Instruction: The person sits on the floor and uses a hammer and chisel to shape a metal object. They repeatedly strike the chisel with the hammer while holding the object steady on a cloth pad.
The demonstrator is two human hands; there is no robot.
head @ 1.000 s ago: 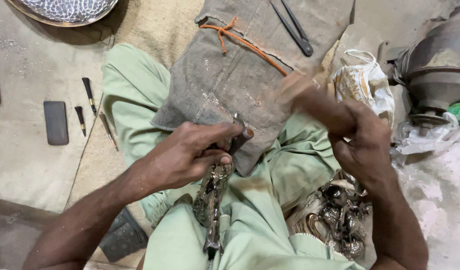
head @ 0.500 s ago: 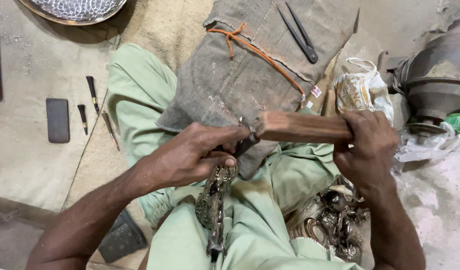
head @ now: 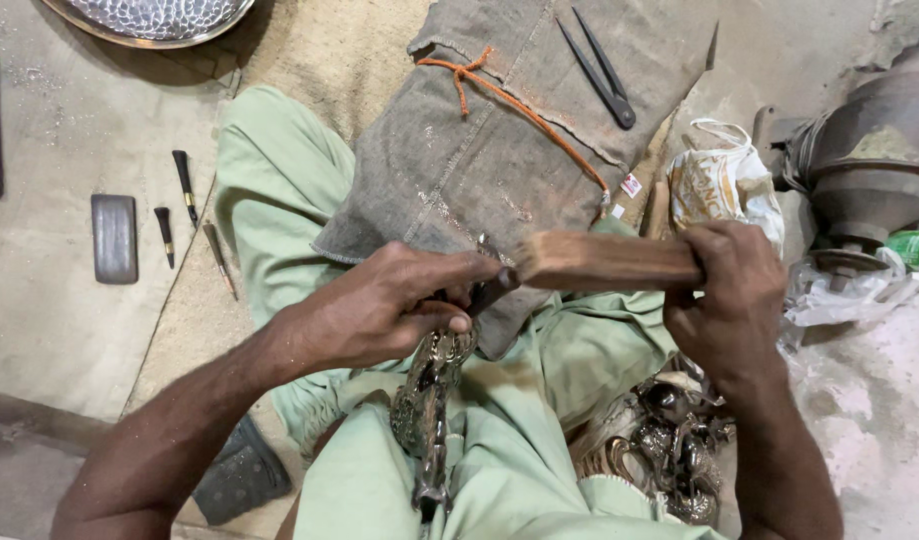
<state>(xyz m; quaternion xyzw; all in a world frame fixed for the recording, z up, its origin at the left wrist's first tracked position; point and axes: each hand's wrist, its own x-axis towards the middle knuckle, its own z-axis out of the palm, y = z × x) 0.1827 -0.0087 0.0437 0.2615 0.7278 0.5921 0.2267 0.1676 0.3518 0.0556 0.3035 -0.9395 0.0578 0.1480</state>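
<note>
Left hand point(head: 379, 310) clenched around a small punch and pinning the ornate metal piece point(head: 429, 400) against the sandbag point(head: 499, 170) on the lap; right hand point(head: 729, 300) grasping the wooden block point(head: 604, 262), its end at the punch head. Best struck squarely, short and light, punch kept upright, fingers clear.

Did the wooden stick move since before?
Yes. The stick in the right hand swung down across the grey sack, toward the left hand.
</note>
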